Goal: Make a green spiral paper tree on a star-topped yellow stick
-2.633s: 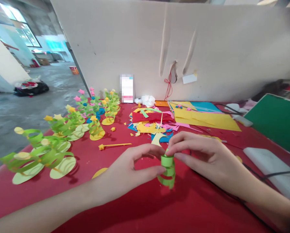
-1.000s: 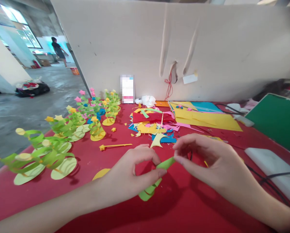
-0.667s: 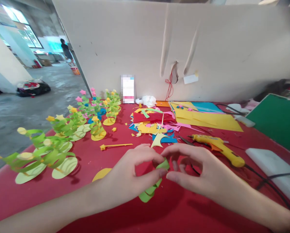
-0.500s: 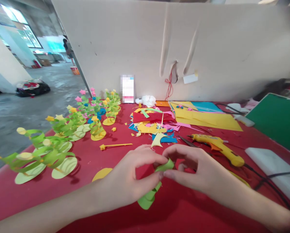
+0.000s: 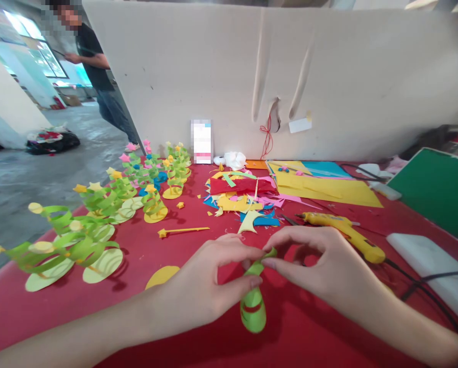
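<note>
Between my two hands is a green paper strip (image 5: pixel 254 312), its lower part curled into a loop with a slit in it. My left hand (image 5: pixel 217 278) pinches the strip between thumb and fingers. At the strip's upper end, my right hand (image 5: pixel 305 255) holds the tip between thumb and forefinger. A yellow paper disc (image 5: pixel 163 276) lies partly behind my left wrist. Beyond my left hand rests a thin yellow stick with a star on its end (image 5: pixel 183 232). A yellow glue gun (image 5: pixel 343 232) lies behind my right hand, which partly hides it.
Several green paper spirals on round bases (image 5: pixel 102 263) stand along the left. Coloured paper scraps (image 5: pixel 240 199) are heaped mid-table, with yellow sheets (image 5: pixel 328 188) to their right. A phone (image 5: pixel 201 142) leans on the white board. A black cord (image 5: pixel 408 278) and green board (image 5: pixel 439 194) occupy the right.
The green strip's curled lower end has swung right and turned, showing its slit. My right hand has shifted slightly at the tip. A person has come into view at the upper left.
</note>
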Demonstrator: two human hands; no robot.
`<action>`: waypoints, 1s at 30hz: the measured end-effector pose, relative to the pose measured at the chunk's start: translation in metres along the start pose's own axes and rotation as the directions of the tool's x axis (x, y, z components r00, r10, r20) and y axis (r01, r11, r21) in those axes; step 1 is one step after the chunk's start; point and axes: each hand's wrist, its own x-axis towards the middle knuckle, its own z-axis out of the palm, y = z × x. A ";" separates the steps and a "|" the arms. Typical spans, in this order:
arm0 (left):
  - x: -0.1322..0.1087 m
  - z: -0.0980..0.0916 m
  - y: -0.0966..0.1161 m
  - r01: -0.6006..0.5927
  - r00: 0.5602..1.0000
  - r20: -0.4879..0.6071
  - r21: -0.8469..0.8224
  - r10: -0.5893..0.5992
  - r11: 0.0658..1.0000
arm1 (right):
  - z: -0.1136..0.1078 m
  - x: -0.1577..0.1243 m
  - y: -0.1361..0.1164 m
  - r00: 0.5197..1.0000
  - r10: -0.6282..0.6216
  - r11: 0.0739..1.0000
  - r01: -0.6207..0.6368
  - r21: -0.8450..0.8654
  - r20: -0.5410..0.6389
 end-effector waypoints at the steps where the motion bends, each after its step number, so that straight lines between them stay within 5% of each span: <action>1: 0.000 0.000 0.000 0.012 1.000 -0.002 0.004 -0.012 1.000 | -0.001 0.000 -0.001 1.000 -0.016 1.000 0.016 -0.024 -0.019; 8: -0.002 0.002 -0.001 0.054 0.997 -0.061 0.001 -0.054 0.999 | -0.018 0.006 0.002 0.947 -0.159 0.971 0.099 -0.217 -0.280; 16: -0.003 0.002 -0.001 0.066 0.997 -0.023 -0.065 -0.068 0.996 | -0.007 0.004 0.001 0.973 -0.215 0.973 0.221 -0.064 0.086; 24: 0.001 0.001 0.003 0.094 0.994 0.060 -0.039 -0.092 0.995 | -0.006 0.004 -0.003 0.999 0.010 0.997 -0.014 0.073 0.053; 30: 0.000 0.000 0.002 0.090 0.993 0.074 -0.029 -0.087 0.996 | -0.008 0.005 -0.003 0.999 -0.029 0.990 0.023 0.142 0.042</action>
